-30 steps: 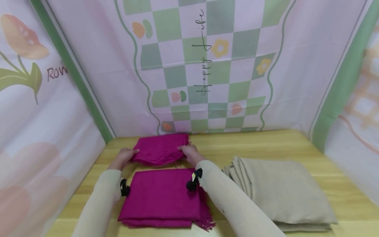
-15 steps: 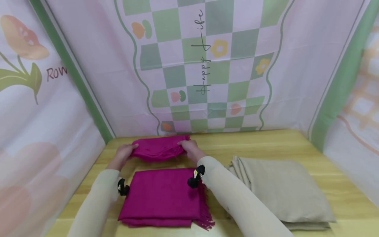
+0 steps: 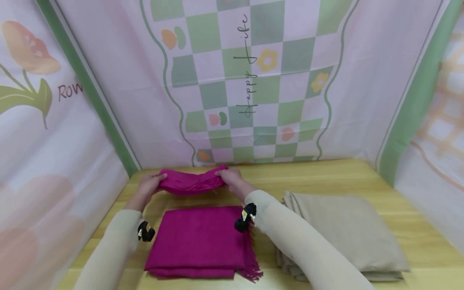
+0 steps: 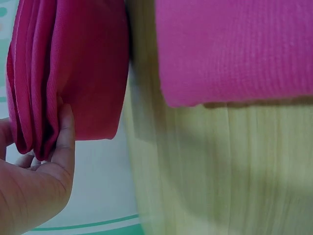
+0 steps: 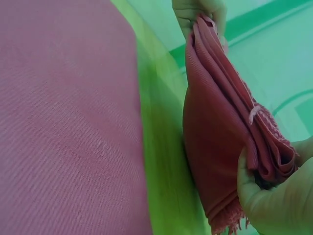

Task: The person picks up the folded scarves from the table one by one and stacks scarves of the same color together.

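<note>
A folded magenta scarf (image 3: 190,183) is held up near the back of the table, sagging in the middle between my two hands. My left hand (image 3: 146,187) pinches its left end, thumb on the near side. On its right end my right hand (image 3: 233,179) grips the stacked layers. The left wrist view shows several folds of the scarf (image 4: 90,73) between thumb and fingers of the left hand (image 4: 44,186). In the right wrist view, fringe hangs from the scarf (image 5: 215,107) beside the right hand (image 5: 279,200).
A second folded magenta scarf (image 3: 203,241) lies flat in front, fringe on its right side. Folded beige cloth (image 3: 355,233) rests to the right, partly behind the right forearm. The wooden table (image 3: 311,173) meets a printed fabric wall (image 3: 268,92) at the back.
The held scarf has tipped up and now sags in the middle, its near edge higher than before. Both hands have shifted slightly; the flat scarf and beige cloth stay put.
</note>
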Demonstrator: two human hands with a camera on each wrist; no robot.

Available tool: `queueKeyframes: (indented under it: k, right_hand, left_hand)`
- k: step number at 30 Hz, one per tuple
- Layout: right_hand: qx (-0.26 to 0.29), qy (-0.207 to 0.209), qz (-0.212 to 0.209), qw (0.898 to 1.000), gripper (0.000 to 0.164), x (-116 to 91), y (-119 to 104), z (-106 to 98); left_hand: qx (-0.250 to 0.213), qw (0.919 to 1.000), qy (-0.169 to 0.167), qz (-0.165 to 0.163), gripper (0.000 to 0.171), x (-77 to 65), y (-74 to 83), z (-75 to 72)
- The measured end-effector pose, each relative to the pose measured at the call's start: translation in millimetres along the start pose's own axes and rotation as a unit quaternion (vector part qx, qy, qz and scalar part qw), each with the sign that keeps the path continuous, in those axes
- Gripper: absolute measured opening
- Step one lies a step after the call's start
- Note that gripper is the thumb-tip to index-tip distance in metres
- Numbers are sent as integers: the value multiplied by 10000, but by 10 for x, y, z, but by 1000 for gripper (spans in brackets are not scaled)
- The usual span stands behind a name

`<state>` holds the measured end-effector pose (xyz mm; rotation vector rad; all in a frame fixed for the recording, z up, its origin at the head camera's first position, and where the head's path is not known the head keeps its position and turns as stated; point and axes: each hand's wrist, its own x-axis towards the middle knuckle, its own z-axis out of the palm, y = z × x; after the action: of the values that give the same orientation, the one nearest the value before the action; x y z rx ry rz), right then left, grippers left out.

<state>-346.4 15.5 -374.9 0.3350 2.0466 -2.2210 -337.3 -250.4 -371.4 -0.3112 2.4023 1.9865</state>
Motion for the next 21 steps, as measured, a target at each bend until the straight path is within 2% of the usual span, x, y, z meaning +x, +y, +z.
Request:
queueKeyframes:
  k: [7,11,16,21]
  right_hand:
    - [-71,-169,-137,9997,14,-138,-109,-27]
    - [-356,-285,-206,9987,13,-214,-142,-77]
    - [-474,-433,-353,9973,16,-315,-181,-160]
    - [-525,-621,-393,9959,14,-428,-221,-234]
  left_hand:
    - [261,9996,-53,52,48,-84,64,-23]
    - [345,9993,-114,132,47,-142,82,-13]
    - [474,9984,-87,295,45,-249,128,19]
    - [401,9983,-61,426,42,-376,167,41]
